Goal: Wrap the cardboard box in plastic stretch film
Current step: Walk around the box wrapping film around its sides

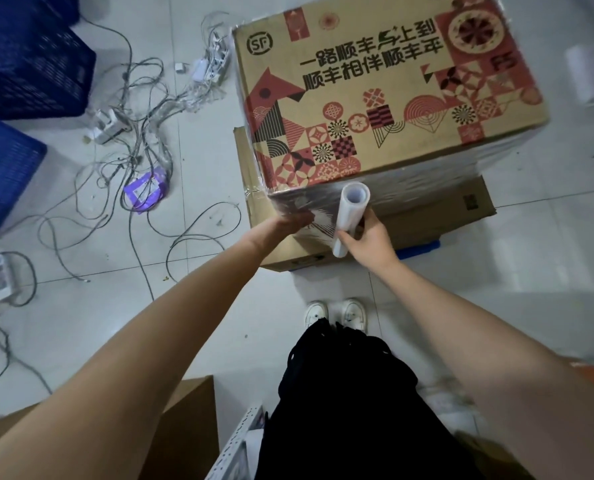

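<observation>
Left hand (290, 221) presses flat on the printed brown cardboard box (375, 98); right hand (370, 239) grips the clear stretch-film roll (351, 216): keep the film taut.

We note a floor of pale glossy tiles (198, 289) with thin grout lines. Blue plastic crates (29, 57) stand at the left edge. Tangled cables (139, 109) and white power strips (110, 124) lie between crates and centre. Light is even and dim.
</observation>
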`<state>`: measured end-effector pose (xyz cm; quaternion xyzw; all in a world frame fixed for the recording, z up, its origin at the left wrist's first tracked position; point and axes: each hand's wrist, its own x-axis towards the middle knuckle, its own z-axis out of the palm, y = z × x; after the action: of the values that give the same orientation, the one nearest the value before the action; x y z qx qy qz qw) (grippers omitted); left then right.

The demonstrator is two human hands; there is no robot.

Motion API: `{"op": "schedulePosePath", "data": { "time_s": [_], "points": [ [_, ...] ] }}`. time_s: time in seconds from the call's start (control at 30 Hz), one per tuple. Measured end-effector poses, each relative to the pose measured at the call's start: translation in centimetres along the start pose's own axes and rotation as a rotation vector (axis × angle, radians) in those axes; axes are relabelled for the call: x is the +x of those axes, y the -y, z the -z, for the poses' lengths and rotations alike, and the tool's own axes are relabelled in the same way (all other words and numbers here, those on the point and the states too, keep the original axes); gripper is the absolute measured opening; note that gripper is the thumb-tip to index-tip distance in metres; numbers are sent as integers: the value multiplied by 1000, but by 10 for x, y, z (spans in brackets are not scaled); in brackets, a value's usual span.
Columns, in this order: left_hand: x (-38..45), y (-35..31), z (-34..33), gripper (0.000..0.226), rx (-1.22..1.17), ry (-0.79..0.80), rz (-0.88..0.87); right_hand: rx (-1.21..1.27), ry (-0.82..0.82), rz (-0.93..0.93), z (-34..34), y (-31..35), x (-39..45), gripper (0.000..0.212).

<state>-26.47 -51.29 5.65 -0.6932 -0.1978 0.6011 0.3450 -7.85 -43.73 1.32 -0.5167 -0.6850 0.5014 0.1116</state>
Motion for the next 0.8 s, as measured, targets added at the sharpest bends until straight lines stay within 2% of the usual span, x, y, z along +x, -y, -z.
{"op": "schedulePosePath", "data": {
  "time_s": [0.13,0.33,0.47,0.57,0.67,0.77,0.8],
  "points": [
    [1,1,-1,61,45,-25,24,-60,95,-9,4,-6,-1,55],
    [2,-8,5,62,-74,9,44,51,-29,-83,-6,1,-5,50],
    [-9,-2,9,63,-63,-21,103,81,68,-23,12,-3,-6,47],
    [-12,6,15,56,-147,-71,32,131,95,-21,23,-6,-7,44],
    [-10,4,18,48,-130,-214,-108,110,98,-28,24,-4,-3,42],
    [-12,19,29,54,-155,-181,-225,156,56,-100,19,1,3,43],
    [-13,26,32,62,-235,-173,-238,149,22,-124,16,2,5,43]
  ]
}}
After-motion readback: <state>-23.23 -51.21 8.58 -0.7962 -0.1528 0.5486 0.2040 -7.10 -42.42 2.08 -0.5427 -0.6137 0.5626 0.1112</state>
